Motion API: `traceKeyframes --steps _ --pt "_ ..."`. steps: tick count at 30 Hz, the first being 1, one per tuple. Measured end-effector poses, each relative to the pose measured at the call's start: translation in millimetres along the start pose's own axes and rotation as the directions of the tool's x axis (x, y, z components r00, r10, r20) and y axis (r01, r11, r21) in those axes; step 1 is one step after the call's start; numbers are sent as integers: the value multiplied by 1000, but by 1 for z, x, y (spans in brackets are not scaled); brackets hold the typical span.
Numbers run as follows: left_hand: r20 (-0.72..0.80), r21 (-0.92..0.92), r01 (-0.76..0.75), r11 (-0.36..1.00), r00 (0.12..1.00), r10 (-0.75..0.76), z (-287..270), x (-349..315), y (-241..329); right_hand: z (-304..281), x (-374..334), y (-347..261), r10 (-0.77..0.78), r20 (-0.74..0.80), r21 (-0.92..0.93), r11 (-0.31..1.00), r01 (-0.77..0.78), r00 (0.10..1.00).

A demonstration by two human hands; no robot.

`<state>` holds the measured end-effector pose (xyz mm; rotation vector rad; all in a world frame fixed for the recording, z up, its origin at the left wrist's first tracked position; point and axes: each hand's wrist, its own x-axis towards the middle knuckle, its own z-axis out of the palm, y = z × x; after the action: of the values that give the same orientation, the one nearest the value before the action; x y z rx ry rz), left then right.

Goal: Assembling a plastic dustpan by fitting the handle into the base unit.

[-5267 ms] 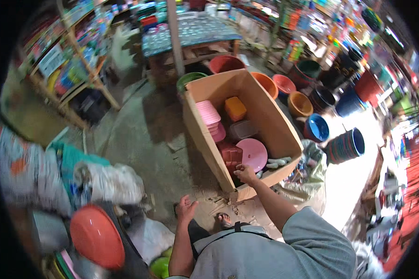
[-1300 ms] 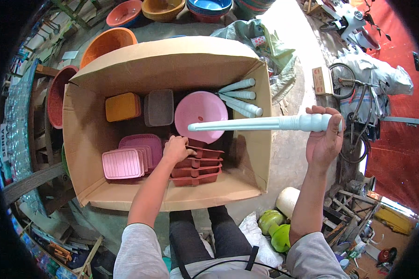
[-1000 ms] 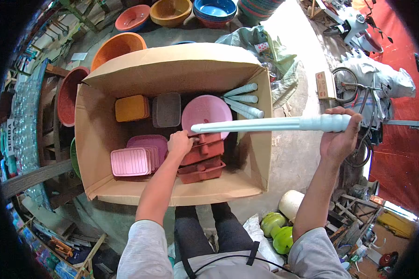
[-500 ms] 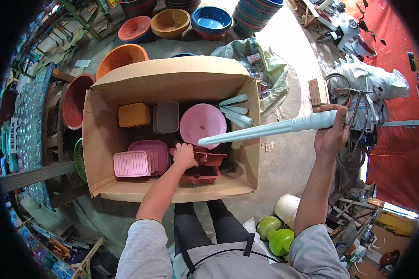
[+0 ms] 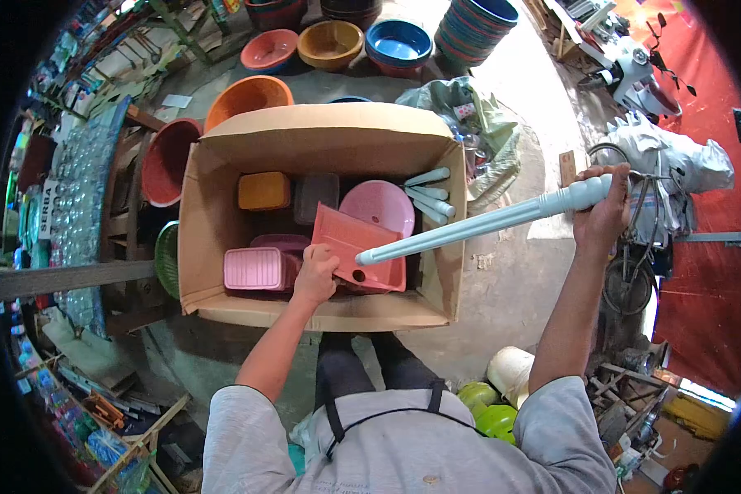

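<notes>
A big cardboard box [image 5: 321,148] sits open on the concrete floor [image 5: 519,280], right in front of the person's knees, and it is the largest thing here. Inside I count one orange lidded container [image 5: 263,191], one grey container [image 5: 315,189], one round pink lid or plate [image 5: 377,206], one pink ribbed rectangular basket [image 5: 253,268] with a darker pink piece [image 5: 280,242] behind it, and about four pale blue handles [image 5: 428,198] bundled against the right wall.

One long pale blue pole [image 5: 477,226] slants across the box's right edge. The right hand [image 5: 603,216] grips its thick outer end out over the floor, fingers wrapped tight around it; the narrow end meets the red dustpan [image 5: 356,255] held tilted over the box. The left hand [image 5: 317,276] clasps that dustpan at its lower left edge, fingers closed on it. At least one more red pan shows beneath it, though I cannot count the stack.

Beyond the box stand plastic basins: one large orange one [image 5: 247,97], one dark red one [image 5: 166,160] to the left, then a row of three smaller bowls, coral [image 5: 270,49], tan [image 5: 329,43] and blue [image 5: 395,45], and one stack of dark blue bowls [image 5: 476,25]. A green basket [image 5: 166,259] peeks from the box's left side. One grey-green sack [image 5: 477,123] slumps by the far right corner.

Off to the right a covered bicycle [image 5: 650,189] stands against a red wall [image 5: 708,280]. Shelves of goods [image 5: 66,214] line the left. Near the person's right side lie one white bucket [image 5: 510,370] and green plastic items [image 5: 490,407].
</notes>
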<state>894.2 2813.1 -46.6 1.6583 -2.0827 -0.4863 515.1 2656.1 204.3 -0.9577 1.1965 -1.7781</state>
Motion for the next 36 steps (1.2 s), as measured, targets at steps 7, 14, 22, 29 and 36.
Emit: traceKeyframes --steps 7,14,22,29,36 --pt "-79 76 -17 997 997 23 -56 -2 10 26 1 -39 -19 94 148 989 5 995" --pt "-177 85 14 996 984 1 -70 1 19 47 4 -89 -96 215 207 977 51 972" --pt "-224 84 31 996 974 -11 -80 3 30 61 15 -98 -85 246 209 977 33 966" --pt "-252 67 -44 997 966 60 -83 11 33 70 49 -96 -83 304 157 987 36 949" --pt "-239 63 -178 982 953 188 -98 27 54 121 84 -109 -91 435 83 995 61 896"
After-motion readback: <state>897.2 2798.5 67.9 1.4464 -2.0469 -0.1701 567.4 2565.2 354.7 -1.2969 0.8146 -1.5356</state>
